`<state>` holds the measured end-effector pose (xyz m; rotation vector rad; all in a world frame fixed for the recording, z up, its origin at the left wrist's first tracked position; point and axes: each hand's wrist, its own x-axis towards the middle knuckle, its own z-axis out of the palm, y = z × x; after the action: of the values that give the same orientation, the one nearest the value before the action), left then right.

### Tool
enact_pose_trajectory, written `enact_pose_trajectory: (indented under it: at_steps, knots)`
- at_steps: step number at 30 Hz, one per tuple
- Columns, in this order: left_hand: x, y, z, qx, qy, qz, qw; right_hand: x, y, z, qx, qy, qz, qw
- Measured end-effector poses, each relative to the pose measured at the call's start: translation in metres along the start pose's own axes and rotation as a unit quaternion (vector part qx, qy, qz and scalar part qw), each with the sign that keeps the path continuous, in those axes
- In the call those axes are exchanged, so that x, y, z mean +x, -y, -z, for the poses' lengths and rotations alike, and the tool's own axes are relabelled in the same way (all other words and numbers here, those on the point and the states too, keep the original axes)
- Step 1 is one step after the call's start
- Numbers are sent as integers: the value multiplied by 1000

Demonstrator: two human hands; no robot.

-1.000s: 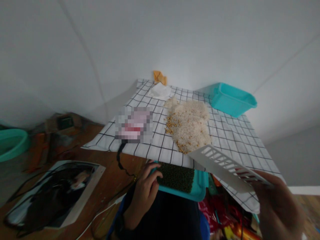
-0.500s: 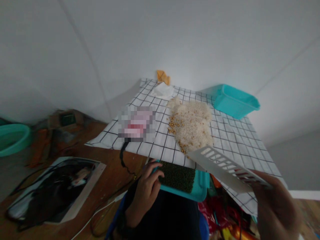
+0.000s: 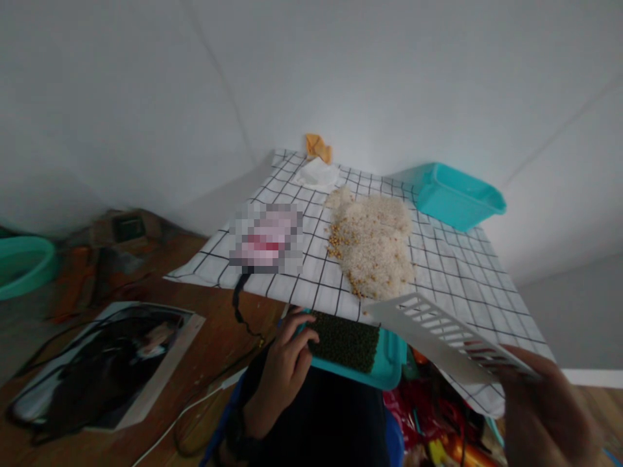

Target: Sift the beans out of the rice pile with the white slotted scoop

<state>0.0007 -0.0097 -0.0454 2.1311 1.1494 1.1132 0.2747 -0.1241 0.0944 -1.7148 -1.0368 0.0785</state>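
My left hand (image 3: pixel 287 366) is curled over the left end of a teal tray (image 3: pixel 396 360) on my lap, below the table edge. Small dark green beans (image 3: pixel 345 340) cover most of the tray's bottom. My right hand (image 3: pixel 548 395), smeared by motion, grips the near end of a white slotted plastic piece (image 3: pixel 438 331). Its far end reaches over the table edge, close to the near side of a pile of pale grains (image 3: pixel 377 243). Yellow kernels (image 3: pixel 335 241) are mixed into the pile, mostly along its left side.
A checked cloth (image 3: pixel 302 285) covers the table. On it are a teal bin (image 3: pixel 457 201), a white crumpled sheet (image 3: pixel 317 174), an orange cloth (image 3: pixel 317 148) and a pixelated pink item (image 3: pixel 267 237). A framed picture (image 3: pixel 192 331) and a green basin (image 3: pixel 29 263) lie on the left.
My right hand and the slotted piece have shifted slightly right and down, away from the grain pile. My left hand keeps its place on the tray.
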Motion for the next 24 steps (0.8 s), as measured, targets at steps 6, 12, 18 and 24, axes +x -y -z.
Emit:
enact_pose_trajectory:
  at_steps: [6, 12, 18, 24]
  knots:
    - [0, -1, 1, -1, 0, -4, 1000, 6, -3, -3, 5, 29, 16, 999]
    - [0, -1, 1, 4, 3, -1, 1000, 8, 10, -12, 14, 39, 16, 999]
    - [-1, 2, 0, 4, 1, 1, 1000, 14, 0, -9, 4, 34, 24, 999]
    - [-1, 1, 0, 2, 3, -1, 1000, 12, 11, -22, 15, 14, 12, 1000]
